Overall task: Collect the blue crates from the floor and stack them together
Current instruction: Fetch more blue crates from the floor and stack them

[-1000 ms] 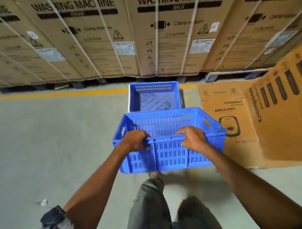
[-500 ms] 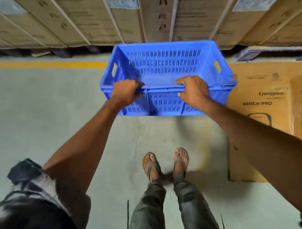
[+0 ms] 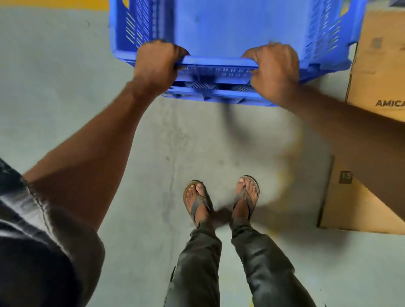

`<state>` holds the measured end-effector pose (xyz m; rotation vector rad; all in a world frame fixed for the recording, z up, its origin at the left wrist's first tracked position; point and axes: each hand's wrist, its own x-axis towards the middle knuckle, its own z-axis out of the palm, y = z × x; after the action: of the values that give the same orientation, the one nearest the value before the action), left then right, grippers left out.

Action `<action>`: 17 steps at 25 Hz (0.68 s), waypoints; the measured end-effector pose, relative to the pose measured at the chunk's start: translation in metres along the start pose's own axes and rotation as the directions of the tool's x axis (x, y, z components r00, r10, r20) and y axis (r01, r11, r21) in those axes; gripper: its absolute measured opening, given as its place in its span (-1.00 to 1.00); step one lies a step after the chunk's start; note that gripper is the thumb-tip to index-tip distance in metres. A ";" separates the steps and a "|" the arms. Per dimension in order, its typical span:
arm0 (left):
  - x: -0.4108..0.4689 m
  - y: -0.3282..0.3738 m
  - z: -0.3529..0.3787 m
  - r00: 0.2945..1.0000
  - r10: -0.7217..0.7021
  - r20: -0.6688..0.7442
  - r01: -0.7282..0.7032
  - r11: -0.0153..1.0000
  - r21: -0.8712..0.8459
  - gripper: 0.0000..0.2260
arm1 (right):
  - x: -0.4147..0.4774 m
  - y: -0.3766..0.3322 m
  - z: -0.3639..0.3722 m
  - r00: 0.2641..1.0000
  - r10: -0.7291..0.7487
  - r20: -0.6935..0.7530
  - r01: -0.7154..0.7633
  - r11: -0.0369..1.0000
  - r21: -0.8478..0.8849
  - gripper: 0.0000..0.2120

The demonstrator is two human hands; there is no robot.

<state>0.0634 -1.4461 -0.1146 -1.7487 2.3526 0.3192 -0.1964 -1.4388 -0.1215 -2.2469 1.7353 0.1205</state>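
A blue slotted plastic crate [image 3: 219, 28] fills the top of the head view, seen from above into its empty inside. My left hand [image 3: 156, 63] is closed over the near rim on the left. My right hand [image 3: 272, 68] grips the same rim on the right. Just beneath the near rim, the rim of a second blue crate [image 3: 210, 92] shows, with the held crate directly over it. Whether the two crates touch is hidden by blur.
Flattened brown cardboard [image 3: 372, 65] with "AMICA" print lies on the grey floor [image 3: 65, 87] to the right of the crates. A yellow floor line [image 3: 54, 2] runs along the top left. My sandalled feet [image 3: 221, 199] stand just behind the crates.
The view has tilted down and closed in on the crate. The held crate has gone down over the second crate that stood on the floor ahead. Both hands keep the same hold.
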 end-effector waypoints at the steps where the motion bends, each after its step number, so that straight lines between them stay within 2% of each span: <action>1: -0.001 -0.002 0.000 1.000 0.006 -0.006 -0.006 1.000 0.006 -0.78 | 0.000 -0.002 -0.001 1.000 0.003 -0.009 -0.003 1.000 0.000 -0.56; 6: -0.013 -0.012 -0.006 1.000 -0.001 -0.022 0.001 1.000 -0.009 -0.74 | -0.009 -0.016 -0.008 0.999 -0.001 -0.034 0.002 0.999 0.033 -0.60; 11: -0.024 0.004 -0.002 0.994 -0.067 0.087 0.070 0.997 -0.031 -0.71 | -0.021 -0.016 0.002 0.997 0.072 -0.009 -0.071 0.991 0.111 -0.60; 13: -0.024 0.005 -0.001 0.992 -0.071 0.108 0.076 0.996 -0.042 -0.74 | -0.021 -0.016 0.004 0.998 0.058 -0.004 -0.057 0.991 0.122 -0.63; 17: -0.020 0.005 -0.002 0.993 0.006 0.116 -0.007 1.000 0.006 -0.76 | -0.021 -0.009 0.002 0.999 0.032 0.013 -0.034 0.987 0.160 -0.57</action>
<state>0.0642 -1.4265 -0.1067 -1.6726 2.2758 0.4023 -0.1930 -1.4166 -0.1170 -2.1000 1.7131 -0.0009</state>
